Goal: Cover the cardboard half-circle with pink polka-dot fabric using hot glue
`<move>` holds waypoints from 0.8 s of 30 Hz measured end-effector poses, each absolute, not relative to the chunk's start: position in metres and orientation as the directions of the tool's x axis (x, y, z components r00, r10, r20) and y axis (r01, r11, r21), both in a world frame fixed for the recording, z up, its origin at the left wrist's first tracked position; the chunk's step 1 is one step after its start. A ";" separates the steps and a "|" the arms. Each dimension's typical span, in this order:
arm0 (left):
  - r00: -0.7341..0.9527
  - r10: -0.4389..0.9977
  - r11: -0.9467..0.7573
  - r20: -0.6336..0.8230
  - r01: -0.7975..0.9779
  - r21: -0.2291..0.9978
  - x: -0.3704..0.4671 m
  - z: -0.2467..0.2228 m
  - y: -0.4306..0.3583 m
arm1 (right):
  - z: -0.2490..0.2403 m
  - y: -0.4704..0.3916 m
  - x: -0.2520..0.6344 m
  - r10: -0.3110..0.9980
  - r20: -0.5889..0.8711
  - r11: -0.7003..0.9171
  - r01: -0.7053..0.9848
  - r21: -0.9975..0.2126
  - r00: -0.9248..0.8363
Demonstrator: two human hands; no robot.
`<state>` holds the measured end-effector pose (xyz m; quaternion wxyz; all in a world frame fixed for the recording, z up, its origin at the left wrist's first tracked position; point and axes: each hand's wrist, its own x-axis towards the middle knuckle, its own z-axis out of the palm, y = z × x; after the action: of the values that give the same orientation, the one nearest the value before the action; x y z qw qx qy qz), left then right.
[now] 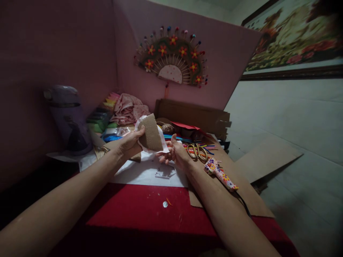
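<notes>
My left hand [134,142] grips a brown cardboard piece [152,135] by its left side, thumb on the front face. White fabric [161,143] backs the cardboard, and its edge sticks out past the rim. The piece is held up, tilted, over a white sheet [134,177]. At its lower right corner is my right hand [178,153], thumb raised and fingers apart; whether the fingertips touch the fabric I cannot tell. Gold-handled scissors [197,152] lie just right of that hand. A flower-patterned glue gun [221,175] rests beside my right forearm.
A purple bottle [68,119] stands at the left, near crumpled pink fabric [128,109]. Folded cardboard [191,116] leans at the back, below a decorated fan [171,59] on a pink panel. A small round silver piece [165,204] lies on the red tablecloth [134,207].
</notes>
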<state>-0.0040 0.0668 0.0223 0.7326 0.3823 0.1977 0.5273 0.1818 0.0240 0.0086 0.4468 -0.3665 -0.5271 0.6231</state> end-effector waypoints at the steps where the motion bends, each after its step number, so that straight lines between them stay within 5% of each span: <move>1: 0.368 0.922 0.146 0.122 -0.622 0.769 -0.004 0.022 0.068 | 0.009 0.023 0.182 0.944 0.012 -0.049 -0.175 -0.983 -0.330; 24: 0.407 0.907 0.202 0.107 -0.642 0.739 -0.004 0.023 0.068 | 0.002 0.032 0.182 0.983 0.035 0.013 -0.123 -0.992 -0.179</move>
<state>-0.0040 0.0679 0.0227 0.7539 0.3677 0.1799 0.5138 0.1821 0.0320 0.0022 0.4879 -0.4150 -0.5182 0.5667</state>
